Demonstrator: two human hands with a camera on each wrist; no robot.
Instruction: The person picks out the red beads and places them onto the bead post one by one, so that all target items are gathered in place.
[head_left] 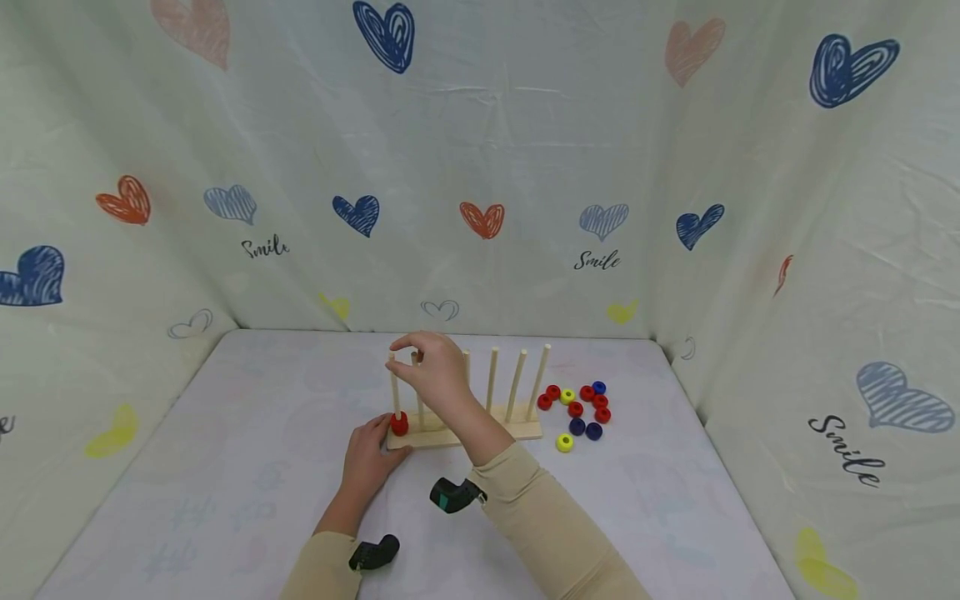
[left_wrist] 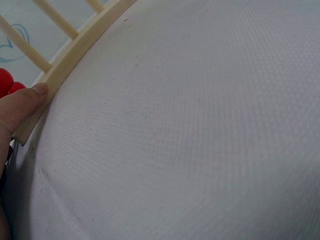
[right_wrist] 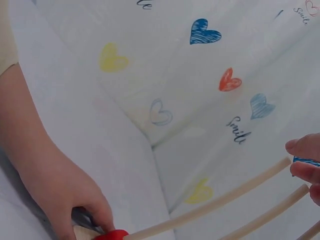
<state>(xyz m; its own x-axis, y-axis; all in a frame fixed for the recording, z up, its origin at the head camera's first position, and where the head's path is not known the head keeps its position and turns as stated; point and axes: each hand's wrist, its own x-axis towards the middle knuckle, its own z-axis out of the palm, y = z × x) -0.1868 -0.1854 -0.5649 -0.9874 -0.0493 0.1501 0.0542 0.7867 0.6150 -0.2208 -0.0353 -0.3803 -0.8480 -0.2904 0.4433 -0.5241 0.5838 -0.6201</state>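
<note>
A wooden peg stand (head_left: 442, 437) with a row of upright pegs stands on the table. My left hand (head_left: 367, 458) holds its left end; the thumb (left_wrist: 30, 102) lies along the front edge in the left wrist view. Red beads (head_left: 399, 424) sit at the bottom of the leftmost peg (head_left: 395, 392). At that peg's top is my right hand (head_left: 435, 371), thumb and forefinger apart, with no bead seen between them. In the right wrist view the fingertips (right_wrist: 302, 146) are beside the peg tops. My right hand and forearm hide part of the stand.
Loose red beads (head_left: 575, 409), yellow beads (head_left: 565, 442) and dark blue beads (head_left: 594, 431) lie right of the stand. A white cloth with printed hearts (head_left: 482, 221) hangs behind and at both sides of the white table (head_left: 262, 450).
</note>
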